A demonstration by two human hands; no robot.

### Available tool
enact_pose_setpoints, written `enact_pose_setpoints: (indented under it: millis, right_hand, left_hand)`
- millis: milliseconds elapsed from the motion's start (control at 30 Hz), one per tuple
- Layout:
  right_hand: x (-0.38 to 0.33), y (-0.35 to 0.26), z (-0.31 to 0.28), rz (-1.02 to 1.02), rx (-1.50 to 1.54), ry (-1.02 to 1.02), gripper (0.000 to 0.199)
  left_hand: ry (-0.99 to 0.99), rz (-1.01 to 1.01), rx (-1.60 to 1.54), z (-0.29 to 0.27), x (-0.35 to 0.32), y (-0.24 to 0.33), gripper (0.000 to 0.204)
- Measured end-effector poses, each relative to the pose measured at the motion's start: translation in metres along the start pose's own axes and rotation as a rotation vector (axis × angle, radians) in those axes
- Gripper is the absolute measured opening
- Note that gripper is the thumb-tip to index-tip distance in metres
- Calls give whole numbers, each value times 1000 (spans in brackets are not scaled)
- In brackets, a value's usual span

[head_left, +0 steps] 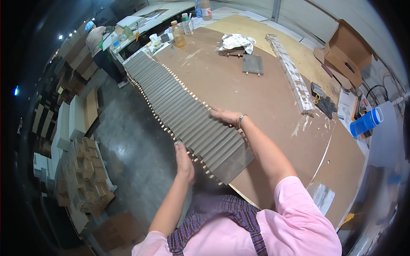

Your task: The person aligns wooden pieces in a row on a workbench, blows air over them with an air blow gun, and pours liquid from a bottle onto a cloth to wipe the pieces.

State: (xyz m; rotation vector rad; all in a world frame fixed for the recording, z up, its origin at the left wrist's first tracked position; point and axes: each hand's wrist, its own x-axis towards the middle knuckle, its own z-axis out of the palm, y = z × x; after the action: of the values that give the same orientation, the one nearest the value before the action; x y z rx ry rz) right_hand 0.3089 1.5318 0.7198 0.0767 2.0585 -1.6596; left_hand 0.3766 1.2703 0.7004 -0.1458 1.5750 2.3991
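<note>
A long row of overlapping grey panels (171,102) runs along the table's left edge, fanned out like shingles. Short pale wooden dowels stick out along both of its sides. My left hand (184,161) is at the near left side, its fingertips against the panel edges and dowels. Across from it, my right hand (226,116) grips the opposite side, fingers over the dowel ends; a metal bracelet is on that wrist. Both hands hold the panels between them, though the undersides of the fingers are hidden. The frontmost panel (235,165) lies with its broad face uncovered.
On the brown table (256,102) lie another grey panel (253,65), a white cloth (237,42) and a paint-spattered bar (290,74). Bottles (177,34) stand at the back. A blue jug (366,121) and an open carton (348,55) are right. A person (97,47) stands far left, near stacked cardboard (85,175).
</note>
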Motion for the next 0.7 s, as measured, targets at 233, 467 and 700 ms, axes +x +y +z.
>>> enact_pose_setpoints:
  millis: [233, 467, 700]
  right_hand:
    - [-8, -10, 11, -120, -67, 32, 84]
    - [-19, -17, -4, 19, 104, -49, 98]
    - [-99, 19, -25, -104, -129, -116, 123]
  left_hand:
    - [205, 72, 178, 27, 3, -8, 54]
    - [-63, -5, 181, 10, -13, 16, 60]
    - [-224, -177, 825, -5, -107, -4, 112]
